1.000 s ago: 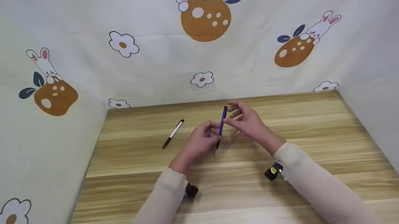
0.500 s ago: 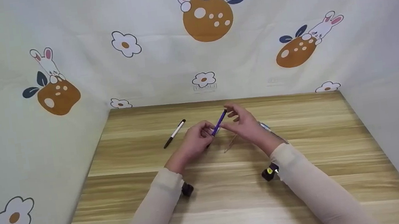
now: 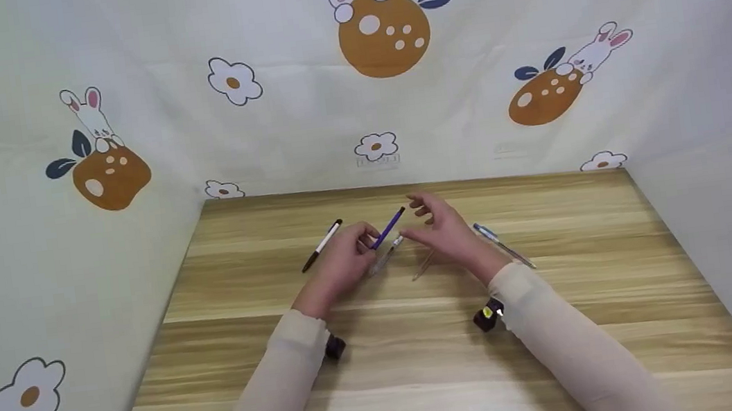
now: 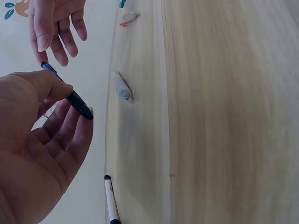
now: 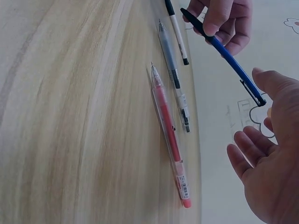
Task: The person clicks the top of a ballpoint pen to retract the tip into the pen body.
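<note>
My left hand (image 3: 363, 246) pinches a blue pen (image 3: 388, 228) by its dark lower end, between thumb and fingers, above the wooden table (image 3: 427, 365). The pen slants up to the right. In the left wrist view the thumb lies over the blue pen (image 4: 70, 97). My right hand (image 3: 420, 217) hovers just right of the pen's top with fingers loosely spread, holding nothing. The right wrist view shows a small gap between the right hand (image 5: 261, 140) and the clip end of the blue pen (image 5: 230, 58).
On the table lie a white pen with black cap (image 3: 321, 246) at the left, a clear grey pen (image 3: 383, 257) under the hands, a red pen (image 5: 169, 137) beside it, and a light blue pen (image 3: 503, 245) at the right. Printed fabric walls enclose three sides.
My right hand has let go of the blue pen and opened. The left hand has kept the pen, tilting it lower and shifting slightly left.
</note>
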`<state>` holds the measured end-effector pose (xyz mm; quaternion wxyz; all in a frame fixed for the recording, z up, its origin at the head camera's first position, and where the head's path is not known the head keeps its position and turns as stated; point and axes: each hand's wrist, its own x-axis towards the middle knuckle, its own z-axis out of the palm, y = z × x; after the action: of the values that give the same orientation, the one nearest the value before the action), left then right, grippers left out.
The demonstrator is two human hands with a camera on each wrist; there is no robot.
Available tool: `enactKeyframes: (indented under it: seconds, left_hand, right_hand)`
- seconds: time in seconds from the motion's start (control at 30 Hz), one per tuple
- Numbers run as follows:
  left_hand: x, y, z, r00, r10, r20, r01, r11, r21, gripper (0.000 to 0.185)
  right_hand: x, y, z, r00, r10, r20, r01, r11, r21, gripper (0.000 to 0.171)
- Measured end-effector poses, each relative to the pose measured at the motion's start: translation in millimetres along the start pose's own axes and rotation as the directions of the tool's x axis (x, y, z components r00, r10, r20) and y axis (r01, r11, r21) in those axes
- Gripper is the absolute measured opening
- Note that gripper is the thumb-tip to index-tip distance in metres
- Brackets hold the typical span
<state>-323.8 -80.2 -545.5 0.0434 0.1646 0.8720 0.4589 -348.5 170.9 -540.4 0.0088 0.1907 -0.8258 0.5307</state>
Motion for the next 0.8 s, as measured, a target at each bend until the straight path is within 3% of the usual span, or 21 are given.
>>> enactKeyframes:
  seconds: [0.4,0.8]
  left_hand:
    - [-4.4,-7.1,-8.7,0.998,-0.050,-0.044,0.056,0.988,0.146,0.026]
    - [-4.8,-17.4,-13.7,0.997,-0.031,-0.071,0.047,0.971,0.233,0.026]
  right_hand:
    - [5.3,3.0,10.1,1.000,-0.004,0.016,0.004,1.000,-0.029,0.072]
    - [9.7,3.9,18.7,0.999,-0.013,0.047,0.015,0.999,-0.046,0.073]
